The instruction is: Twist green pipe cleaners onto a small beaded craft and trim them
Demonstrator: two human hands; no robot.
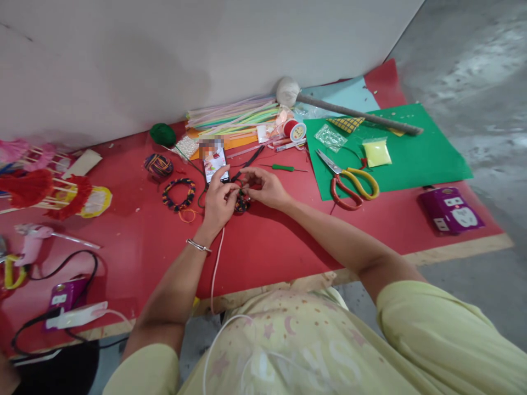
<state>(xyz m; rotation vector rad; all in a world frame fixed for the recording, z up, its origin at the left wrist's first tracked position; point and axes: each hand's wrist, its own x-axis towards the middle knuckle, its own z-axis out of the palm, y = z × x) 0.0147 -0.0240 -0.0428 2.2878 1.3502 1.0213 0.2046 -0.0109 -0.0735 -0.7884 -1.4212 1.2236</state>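
Observation:
Both hands meet over the red table, close to the phone's lower edge. My left hand (220, 204) is closed, its thumb and forefinger pinching a dark multicoloured yarn piece (242, 206). On the other side of it, my right hand (265, 187) grips the same piece between thumb and fingers. Fingers partly cover the piece, so its full shape is hidden. Just behind my left hand lies a lit phone (214, 163). A braided yarn ring (178, 195) with a loose orange end rests to the left. A green-handled crochet hook (283, 167) lies right of my right hand.
Scissors (349, 184) lie partly on green sheet (436, 159). Behind are coloured pipe cleaners (234, 118), red thread spool (295, 130) and a white-headed stick (358, 112). Yarn balls (162, 134) sit left; glue gun (35, 241) farther left; purple power box (450, 210) right.

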